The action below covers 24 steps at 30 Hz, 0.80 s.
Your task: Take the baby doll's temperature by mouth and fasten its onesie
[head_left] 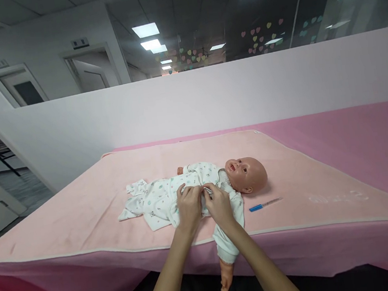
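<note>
Both hands [203,203] pinch the white printed outfit [160,193] on a doll [248,174].

No text is reading clearly: a sign plate [79,43] above the doorway [92,72] and a fainter plate [0,64] over the left door [23,88] are both blurring out. Whitish marks [338,198] are showing on the right part of the pink blanket [302,175], not resolving into words. Prints on the white garment [159,194] and fine marks along the blue-ended stick [257,207] are staying too small to read.
</note>
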Each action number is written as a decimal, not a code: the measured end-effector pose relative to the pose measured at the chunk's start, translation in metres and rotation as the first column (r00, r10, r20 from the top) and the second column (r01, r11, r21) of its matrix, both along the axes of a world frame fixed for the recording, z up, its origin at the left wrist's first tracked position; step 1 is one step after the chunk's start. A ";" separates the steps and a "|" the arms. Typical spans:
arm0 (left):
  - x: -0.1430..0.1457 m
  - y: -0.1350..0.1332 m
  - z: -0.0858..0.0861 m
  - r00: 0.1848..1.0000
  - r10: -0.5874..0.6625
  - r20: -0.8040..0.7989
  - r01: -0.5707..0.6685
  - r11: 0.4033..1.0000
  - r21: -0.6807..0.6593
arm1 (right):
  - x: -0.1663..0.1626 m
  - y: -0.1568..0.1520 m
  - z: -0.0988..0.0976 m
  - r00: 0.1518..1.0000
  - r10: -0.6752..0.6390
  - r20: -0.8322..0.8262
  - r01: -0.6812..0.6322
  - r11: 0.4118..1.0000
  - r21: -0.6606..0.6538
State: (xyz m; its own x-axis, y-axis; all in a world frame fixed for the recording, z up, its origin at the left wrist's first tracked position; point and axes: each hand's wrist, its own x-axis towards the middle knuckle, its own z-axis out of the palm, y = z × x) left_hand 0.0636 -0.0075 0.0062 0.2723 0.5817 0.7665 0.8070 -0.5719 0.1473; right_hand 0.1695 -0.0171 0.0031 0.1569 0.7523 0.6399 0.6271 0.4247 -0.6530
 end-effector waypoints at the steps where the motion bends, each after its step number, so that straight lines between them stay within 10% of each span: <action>1: 0.000 0.000 0.000 1.000 -0.007 0.008 0.007 1.000 -0.013 | 0.001 0.000 -0.001 1.000 0.018 0.001 -0.018 1.000 -0.003; 24: -0.003 -0.003 -0.003 0.992 -0.025 0.120 0.035 0.996 -0.077 | 0.005 0.001 -0.006 0.988 0.098 -0.121 -0.098 0.995 0.010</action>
State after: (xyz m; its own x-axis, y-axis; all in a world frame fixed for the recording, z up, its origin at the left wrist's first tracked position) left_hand 0.0609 -0.0102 0.0030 0.2002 0.6345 0.7466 0.7637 -0.5783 0.2868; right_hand 0.1746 -0.0160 -0.0025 0.1590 0.7654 0.6236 0.4991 0.4827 -0.7197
